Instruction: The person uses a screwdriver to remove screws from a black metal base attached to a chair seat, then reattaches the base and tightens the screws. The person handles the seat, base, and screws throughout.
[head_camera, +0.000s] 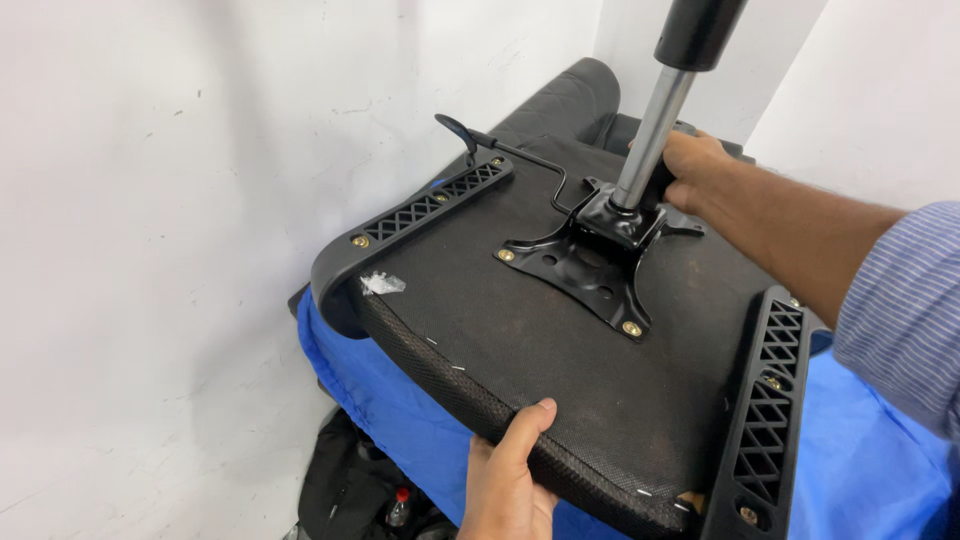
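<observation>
A person's left hand (508, 478) grips the front edge of an upturned chair seat (560, 350), thumb pressed on its black fabric underside, fingers curled beneath. The right hand (692, 168) wraps the base of the gas-lift column (650, 130), where the steel tube meets the black mounting plate (590, 262) screwed to the seat. A bent lever (505, 150) juts from the plate toward the white wall (150, 200). Lattice armrest brackets (765, 410) flank the seat, which rests on blue cloth (860, 450).
</observation>
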